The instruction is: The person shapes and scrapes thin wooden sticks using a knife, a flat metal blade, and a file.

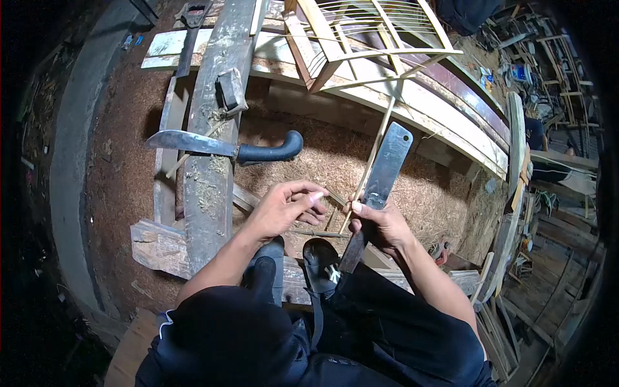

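My right hand [382, 226] is closed around the dark wooden handle of a broad-bladed knife [389, 158], whose blade points away from me and has a hole near its end. A thin pale bamboo stick [377, 151] passes by the thumb and fingertips of that same hand, beside the blade. My left hand [284, 211] hovers to the left of it, above my shoes, with its fingers loosely bent and apart. I see nothing held in it. A machete [193, 143] with a black curved handle lies across the grey plank in front of my left hand.
On the grey plank [209, 187] sit wood shavings and a small block-shaped tool [231, 91]. A handsaw [189, 42] lies at the upper left. A slatted bamboo frame [367, 55] rests on pale boards [445, 122]. Another person [535, 132] is partly visible at right.
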`<state>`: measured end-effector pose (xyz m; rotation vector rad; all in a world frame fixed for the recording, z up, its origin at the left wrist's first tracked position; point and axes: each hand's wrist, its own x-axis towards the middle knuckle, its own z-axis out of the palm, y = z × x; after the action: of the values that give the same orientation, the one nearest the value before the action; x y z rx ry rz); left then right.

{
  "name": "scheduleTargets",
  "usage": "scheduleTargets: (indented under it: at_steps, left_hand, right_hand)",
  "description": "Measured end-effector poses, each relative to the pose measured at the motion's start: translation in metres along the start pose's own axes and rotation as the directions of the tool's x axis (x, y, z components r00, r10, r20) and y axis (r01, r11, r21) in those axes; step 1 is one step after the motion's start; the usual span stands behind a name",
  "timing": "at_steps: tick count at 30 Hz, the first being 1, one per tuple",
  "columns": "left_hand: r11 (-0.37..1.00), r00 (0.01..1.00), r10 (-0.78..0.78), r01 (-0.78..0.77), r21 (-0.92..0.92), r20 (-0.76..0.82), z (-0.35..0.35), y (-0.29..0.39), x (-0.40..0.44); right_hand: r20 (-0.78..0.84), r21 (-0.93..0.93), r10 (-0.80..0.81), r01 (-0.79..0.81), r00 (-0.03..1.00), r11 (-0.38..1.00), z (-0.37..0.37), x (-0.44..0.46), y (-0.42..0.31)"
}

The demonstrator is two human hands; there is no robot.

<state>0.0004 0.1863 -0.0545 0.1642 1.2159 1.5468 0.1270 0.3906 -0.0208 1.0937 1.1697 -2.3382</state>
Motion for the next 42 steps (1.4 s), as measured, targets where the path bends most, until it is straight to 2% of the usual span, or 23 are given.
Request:
scheduleTargets:
  at_steps: [2,5,9,13,15,16,18,21,22,23,25,26,27,29,30,31,32,33,35,36,39,41,42]
  left_hand:
    - [1.0,0.998,-0.012,0.012,0.002,0.059,0.006,-0.005,-0.001]
    - [0.996,0.995,-0.033,0.04,-0.078,0.095,0.015,-0.014,-0.003]
    - [0.98,0.991,-0.12,0.127,-0.151,0.057,0.022,-0.015,-0.002]
    - [0.981,0.988,-0.155,0.157,-0.111,0.024,0.028,-0.02,0.0]
    - [0.932,0.982,-0.174,0.188,-0.309,0.074,0.025,-0.031,0.001]
    - [0.932,0.982,-0.178,0.191,-0.308,0.07,0.023,-0.032,-0.002]
    - [0.865,0.953,-0.262,0.301,-0.401,0.15,0.018,-0.031,-0.009]
    - [0.844,0.948,-0.251,0.313,-0.436,0.195,0.009,-0.035,-0.017]
    - [0.856,0.95,-0.265,0.312,-0.413,0.168,0.008,-0.034,-0.02]
    - [0.854,0.948,-0.273,0.318,-0.412,0.165,0.007,-0.034,-0.023]
    - [0.83,0.96,-0.232,0.281,-0.482,0.159,0.006,-0.035,-0.027]
    - [0.869,0.968,-0.213,0.25,-0.426,0.133,0.008,-0.033,-0.028]
    - [0.868,0.966,-0.221,0.257,-0.424,0.134,0.004,-0.037,-0.029]
    - [0.889,0.957,-0.191,0.264,-0.374,0.22,-0.006,-0.044,-0.03]
    - [0.865,0.979,-0.16,0.2,-0.46,0.125,0.002,-0.037,-0.033]
    - [0.867,0.979,-0.162,0.202,-0.455,0.126,0.001,-0.039,-0.034]
    - [0.862,0.983,-0.128,0.176,-0.475,0.132,-0.001,-0.041,-0.035]
    - [0.855,0.986,-0.095,0.151,-0.495,0.136,-0.002,-0.039,-0.035]
    - [0.874,0.987,-0.125,0.156,-0.461,0.096,0.003,-0.034,-0.039]
    - [0.846,0.99,-0.112,0.143,-0.514,0.09,0.004,-0.032,-0.04]
    - [0.816,0.988,-0.092,0.146,-0.559,0.123,-0.005,-0.047,-0.042]
    - [0.773,0.967,-0.001,0.162,-0.613,0.255,-0.008,-0.048,-0.042]
    - [0.775,0.966,-0.003,0.165,-0.61,0.257,-0.009,-0.049,-0.042]
  right_hand:
    - [-0.027,0.037,-0.063,0.064,0.998,0.997,-0.001,0.005,0.004]
    - [-0.02,0.045,-0.044,0.045,0.999,0.998,0.001,0.01,0.006]
    - [-0.075,-0.023,-0.088,0.086,0.993,0.996,0.003,0.009,0.011]
    - [-0.081,-0.112,-0.116,0.106,0.99,0.988,0.001,0.013,0.012]
    - [-0.087,-0.223,-0.143,0.121,0.986,0.967,0.002,0.012,0.013]
    - [-0.084,-0.219,-0.14,0.119,0.987,0.968,-0.001,0.013,0.014]
    - [-0.082,-0.126,-0.08,0.069,0.993,0.99,-0.011,0.012,0.015]
    - [0.056,-0.004,0.004,-0.003,0.998,1.0,-0.021,0.001,0.016]
    - [0.131,-0.126,-0.029,0.046,0.991,0.991,-0.029,0.001,0.019]
    - [0.097,-0.328,0.035,-0.002,0.995,0.945,-0.04,0.0,0.022]
    - [0.158,-0.529,-0.021,0.102,0.987,0.842,-0.037,-0.001,0.024]
    - [0.155,-0.523,-0.018,0.097,0.988,0.847,-0.029,-0.002,0.025]
    - [0.189,-0.615,-0.19,0.267,0.963,0.742,-0.015,-0.003,0.024]
    - [0.239,-0.686,-0.352,0.414,0.905,0.599,0.001,-0.004,0.02]
    - [0.276,-0.749,-0.339,0.423,0.899,0.51,0.005,-0.005,0.019]
    - [0.313,-0.802,-0.323,0.43,0.893,0.414,0.009,-0.005,0.018]
    - [0.363,-0.741,-0.384,0.513,0.849,0.433,0.01,-0.003,0.021]
    - [0.363,-0.739,-0.387,0.515,0.848,0.435,0.011,-0.001,0.02]
    - [0.525,-0.76,-0.381,0.621,0.761,0.192,0.013,0.001,0.019]
    - [0.536,-0.736,-0.472,0.661,0.7,0.144,0.018,0.003,0.021]
    - [0.53,-0.764,-0.491,0.641,0.691,0.078,0.018,0.006,0.027]
    - [0.512,-0.776,-0.498,0.626,0.7,0.081,0.021,0.005,0.028]
    - [0.497,-0.787,-0.501,0.611,0.709,0.084,0.023,0.003,0.028]
